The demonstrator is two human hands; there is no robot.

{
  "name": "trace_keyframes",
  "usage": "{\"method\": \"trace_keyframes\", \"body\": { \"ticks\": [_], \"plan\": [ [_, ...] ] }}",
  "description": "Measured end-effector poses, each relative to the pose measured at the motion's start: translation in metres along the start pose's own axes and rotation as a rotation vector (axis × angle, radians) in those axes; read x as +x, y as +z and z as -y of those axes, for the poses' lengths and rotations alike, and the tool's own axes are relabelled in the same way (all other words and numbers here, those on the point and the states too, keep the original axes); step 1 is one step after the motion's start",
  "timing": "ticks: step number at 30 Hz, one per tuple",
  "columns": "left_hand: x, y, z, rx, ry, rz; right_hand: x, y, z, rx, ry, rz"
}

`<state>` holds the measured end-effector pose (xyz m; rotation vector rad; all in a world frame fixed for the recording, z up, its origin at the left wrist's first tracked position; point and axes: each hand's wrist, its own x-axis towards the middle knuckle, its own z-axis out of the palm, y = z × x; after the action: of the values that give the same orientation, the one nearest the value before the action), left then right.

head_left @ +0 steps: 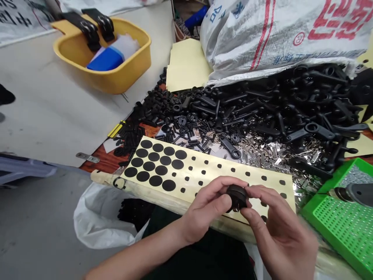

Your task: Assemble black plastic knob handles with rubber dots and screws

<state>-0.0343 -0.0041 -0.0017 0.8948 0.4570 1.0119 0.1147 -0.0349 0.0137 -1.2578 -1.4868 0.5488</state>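
Between both hands is a small round black plastic part [236, 196] with a bit of shiny metal at its lower side. My left hand [208, 208] pinches it from the left with thumb and fingers. From the right, my right hand [274, 221] has its thumb and forefinger closed at the part's edge; whether they grip the part itself or a small piece on it is hidden. Beneath the hands lies a pale yellow sticker sheet [217, 171], with round black stickers [155, 180] at its left and small black squarish marks over the rest.
Behind the sheet are heaps of black crank-shaped parts [262, 105], small metal clips [259, 151] and black springs [190, 144]. A green basket [335, 217] and a screwdriver-like tool [355, 193] stand right. A yellow bin [116, 83] hangs upper left; a white sack [279, 39] stands behind.
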Motion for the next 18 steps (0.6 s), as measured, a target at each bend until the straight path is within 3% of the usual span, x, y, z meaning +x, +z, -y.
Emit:
{"method": "trace_keyframes", "body": {
  "ticks": [6,11,18],
  "plan": [
    [-0.004,0.004,0.005,0.071,0.050,-0.074,0.001,0.005,0.009,-0.249,-0.176,-0.030],
    [-0.006,0.009,0.009,0.095,0.025,-0.119,0.000,0.008,0.017,-0.387,-0.219,-0.046],
    [-0.006,0.015,0.015,0.054,0.022,-0.199,-0.001,0.010,0.017,-0.393,-0.214,-0.070]
  ]
}}
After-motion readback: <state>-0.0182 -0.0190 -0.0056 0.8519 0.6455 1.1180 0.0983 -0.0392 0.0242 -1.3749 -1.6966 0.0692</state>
